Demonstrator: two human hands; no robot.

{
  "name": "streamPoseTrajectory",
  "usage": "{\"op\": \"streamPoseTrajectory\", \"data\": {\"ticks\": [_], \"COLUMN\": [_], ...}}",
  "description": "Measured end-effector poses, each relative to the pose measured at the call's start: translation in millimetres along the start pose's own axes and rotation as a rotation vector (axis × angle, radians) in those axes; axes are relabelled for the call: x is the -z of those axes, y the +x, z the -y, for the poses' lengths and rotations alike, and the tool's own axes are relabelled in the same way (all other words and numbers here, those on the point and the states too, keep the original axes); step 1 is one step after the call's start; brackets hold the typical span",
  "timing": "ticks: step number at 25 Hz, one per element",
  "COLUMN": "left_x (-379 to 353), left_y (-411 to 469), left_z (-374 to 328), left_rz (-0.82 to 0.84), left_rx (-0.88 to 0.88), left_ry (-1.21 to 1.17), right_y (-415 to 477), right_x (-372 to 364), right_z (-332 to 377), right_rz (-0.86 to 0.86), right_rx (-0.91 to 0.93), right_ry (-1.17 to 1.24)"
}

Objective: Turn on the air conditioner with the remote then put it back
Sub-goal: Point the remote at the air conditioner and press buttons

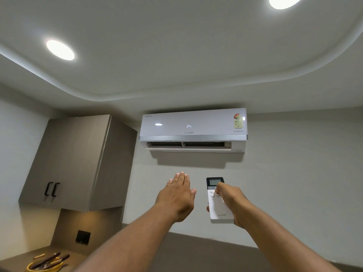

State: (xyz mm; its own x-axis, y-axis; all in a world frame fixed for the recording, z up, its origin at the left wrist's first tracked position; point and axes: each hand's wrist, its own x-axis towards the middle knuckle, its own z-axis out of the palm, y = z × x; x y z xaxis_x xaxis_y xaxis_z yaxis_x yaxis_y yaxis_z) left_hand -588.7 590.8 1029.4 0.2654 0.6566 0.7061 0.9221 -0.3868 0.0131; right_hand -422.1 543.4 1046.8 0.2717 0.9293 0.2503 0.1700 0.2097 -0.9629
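Note:
A white wall-mounted air conditioner hangs high on the wall ahead. Its front shows a lit "24" and its lower flap stands open. My right hand is raised below it and grips a white remote with a dark screen at the top, pointed up at the unit. The thumb rests on the buttons just below the screen. My left hand is held up beside the remote, flat, palm away from me, fingers together, holding nothing.
A brown wall cabinet with two black handles hangs at the left. Below it lies a counter with a yellow bowl holding dark utensils. A black wall socket sits under the cabinet. Round ceiling lights glow above.

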Motion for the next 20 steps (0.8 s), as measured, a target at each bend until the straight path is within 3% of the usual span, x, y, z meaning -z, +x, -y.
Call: {"op": "streamPoseTrajectory", "data": {"ticks": [10, 14, 20], "left_x": [-11.9, -31.4, -64.3], "left_y": [6.8, 20.9, 23.8], "left_z": [-27.8, -87.4, -231.1], "left_rz": [-0.009, -0.017, 0.035], "left_rx": [-0.048, -0.155, -0.34], "left_ry": [-0.09, -0.169, -0.371], "right_y": [-2.8, -7.8, -41.1], "right_x": [22.1, 70.5, 206.4], "right_z": [1.8, -5.8, -23.2], "right_rz": [-0.075, -0.184, -0.455], "right_rx": [0.027, 0.004, -0.047], "right_ry": [-0.025, -0.063, -0.132]}}
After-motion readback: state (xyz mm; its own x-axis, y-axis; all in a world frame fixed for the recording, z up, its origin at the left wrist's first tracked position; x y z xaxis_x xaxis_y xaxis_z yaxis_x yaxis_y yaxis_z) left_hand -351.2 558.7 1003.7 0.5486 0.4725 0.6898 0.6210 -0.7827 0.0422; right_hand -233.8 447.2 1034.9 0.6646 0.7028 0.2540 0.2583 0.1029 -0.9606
